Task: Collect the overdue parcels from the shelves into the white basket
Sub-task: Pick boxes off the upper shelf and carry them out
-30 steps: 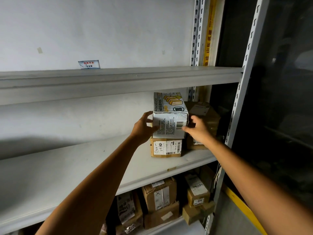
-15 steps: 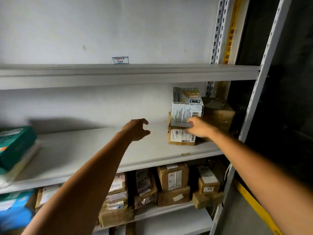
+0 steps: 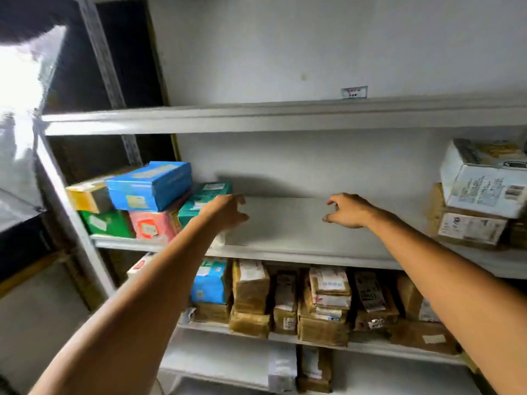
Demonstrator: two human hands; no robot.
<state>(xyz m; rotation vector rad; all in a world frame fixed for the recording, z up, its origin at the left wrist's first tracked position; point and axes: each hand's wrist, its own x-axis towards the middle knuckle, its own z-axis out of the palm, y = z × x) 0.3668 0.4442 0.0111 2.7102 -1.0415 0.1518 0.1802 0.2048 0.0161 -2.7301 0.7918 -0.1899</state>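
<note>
Parcels of brown cardboard stand on end in a tight row on the grey lower shelf of a metal rack, their paper labels facing outward. The rack backs onto a plain white wall. A slotted grey upright carries its left end, and a small printed tag sits on the grey upper shelf. The room is dim, with a bright blurred patch at far left.

On the grey middle shelf two groups of parcels lie well apart. At left, a bright blue box lies tilted across the top of a stack, its long axis running left to right and rising toward the right. Beneath and beside it are a yellow box, a green box, a pink box and a teal box. At right, a white printed carton rests on a brown labelled box, its long axis running back toward the wall and its barcode end toward the camera.

Between the groups, both hands hover over the bare shelf. The left hand is just beside the teal box, fingers loosely curled and holding nothing; whether it touches the box cannot be told. The right hand is clawed, thumb apart from bent fingers, and also empty.
</note>
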